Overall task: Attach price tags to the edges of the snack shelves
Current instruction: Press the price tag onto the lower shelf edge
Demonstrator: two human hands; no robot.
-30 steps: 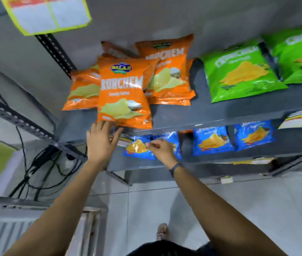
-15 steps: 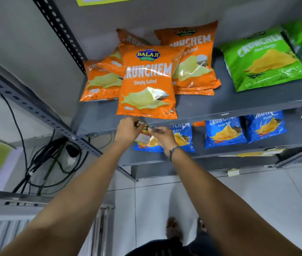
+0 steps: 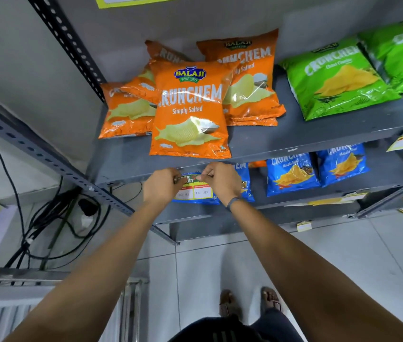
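Grey steel forms the shelf edge (image 3: 264, 151), and a price tag (image 3: 193, 190) is held against it just below the front orange crisp bag (image 3: 188, 108). The tag's top corners are pinched by the left hand (image 3: 162, 185) and the right hand (image 3: 221, 181).

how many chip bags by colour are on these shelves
orange bags: 4 fully in view, and a sliver of one more on the lower shelf
green bags: 2
blue bags: 3, one partly hidden behind the right hand and the price tag
total: 9 clear bags, 10 with the sliver
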